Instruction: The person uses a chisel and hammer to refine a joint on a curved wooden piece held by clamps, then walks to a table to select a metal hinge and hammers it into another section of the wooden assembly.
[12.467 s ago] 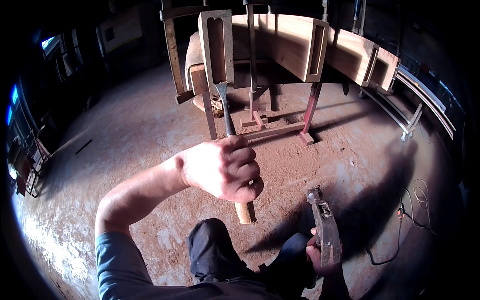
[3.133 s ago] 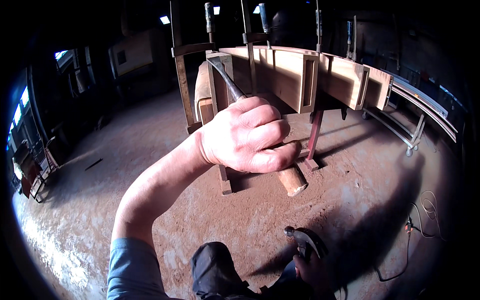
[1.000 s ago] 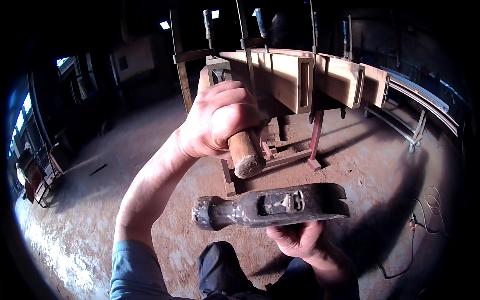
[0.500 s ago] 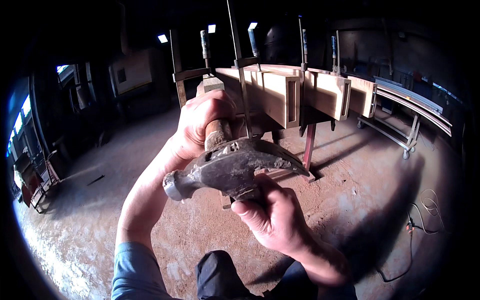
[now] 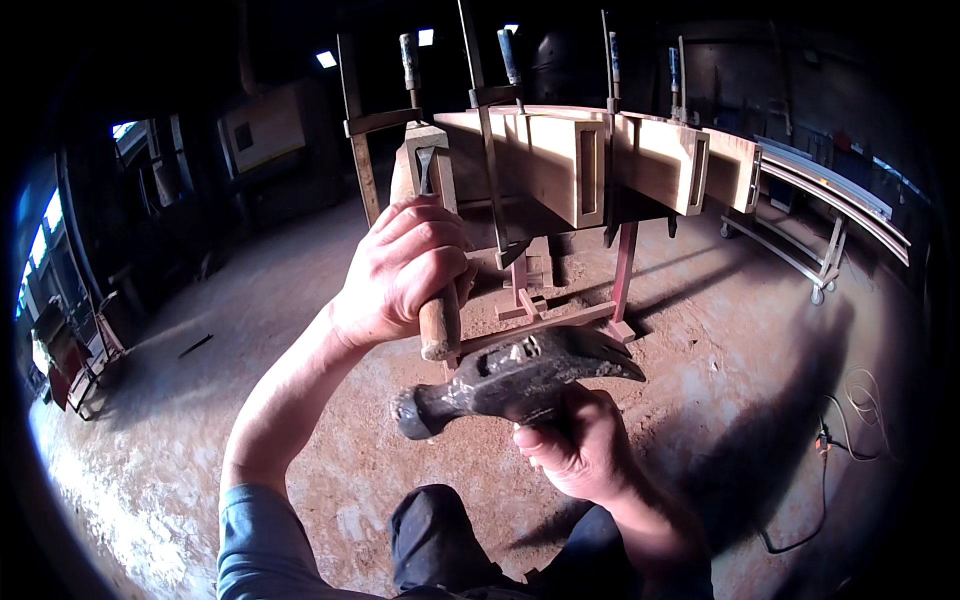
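Left hand [image 5: 405, 270] wrapped tight round chisel [image 5: 438, 325]; blade points away, at the slot of a wooden beam [image 5: 446, 182] just beyond. Contact depth: cannot tell. Half a second ago the hammer [image 5: 520, 375] overlapped the chisel's butt in view; now lies nearer and to the right, butt and blade both exposed. Reads as a gap between blows, slot work unfinished. Right hand [image 5: 590, 450] closed round hammer just below its head. Farther right: slotted boards [image 5: 590, 175].
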A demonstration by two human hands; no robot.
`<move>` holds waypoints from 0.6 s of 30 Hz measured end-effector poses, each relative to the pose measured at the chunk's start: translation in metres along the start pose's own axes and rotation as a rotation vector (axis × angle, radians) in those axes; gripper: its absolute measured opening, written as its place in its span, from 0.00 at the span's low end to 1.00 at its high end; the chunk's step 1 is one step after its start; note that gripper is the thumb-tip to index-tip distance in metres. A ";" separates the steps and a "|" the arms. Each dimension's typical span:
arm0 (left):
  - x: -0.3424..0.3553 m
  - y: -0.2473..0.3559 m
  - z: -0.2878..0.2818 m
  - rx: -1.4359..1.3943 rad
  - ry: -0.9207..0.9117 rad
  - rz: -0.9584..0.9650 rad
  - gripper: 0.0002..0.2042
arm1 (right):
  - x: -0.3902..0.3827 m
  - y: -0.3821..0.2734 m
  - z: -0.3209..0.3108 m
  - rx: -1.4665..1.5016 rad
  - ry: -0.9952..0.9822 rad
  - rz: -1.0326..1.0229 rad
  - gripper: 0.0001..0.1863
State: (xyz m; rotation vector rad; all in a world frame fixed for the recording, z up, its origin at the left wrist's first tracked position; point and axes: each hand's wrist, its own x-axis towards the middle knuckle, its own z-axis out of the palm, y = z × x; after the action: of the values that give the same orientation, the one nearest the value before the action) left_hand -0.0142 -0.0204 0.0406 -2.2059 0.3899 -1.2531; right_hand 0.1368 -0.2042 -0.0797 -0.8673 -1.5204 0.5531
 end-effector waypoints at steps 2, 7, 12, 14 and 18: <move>-0.011 0.011 0.002 0.072 0.016 -0.097 0.13 | -0.017 0.018 -0.005 -0.007 0.040 0.059 0.18; -0.024 0.007 0.011 -0.110 0.361 -0.359 0.14 | -0.047 0.048 -0.006 0.113 0.086 0.239 0.18; -0.024 -0.004 0.018 -0.491 0.678 -0.501 0.14 | -0.069 0.073 -0.001 0.146 0.138 0.264 0.16; -0.031 -0.006 0.015 -0.496 0.608 -0.428 0.16 | -0.078 0.082 -0.003 0.147 0.129 0.279 0.14; -0.039 0.000 0.015 -0.430 0.479 -0.269 0.16 | -0.085 0.089 -0.005 0.089 0.169 0.342 0.12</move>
State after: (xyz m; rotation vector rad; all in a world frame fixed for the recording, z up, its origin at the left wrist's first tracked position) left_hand -0.0221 0.0041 0.0077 -2.3410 0.6090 -2.0147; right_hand 0.1585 -0.2181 -0.2003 -1.0845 -1.1915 0.7693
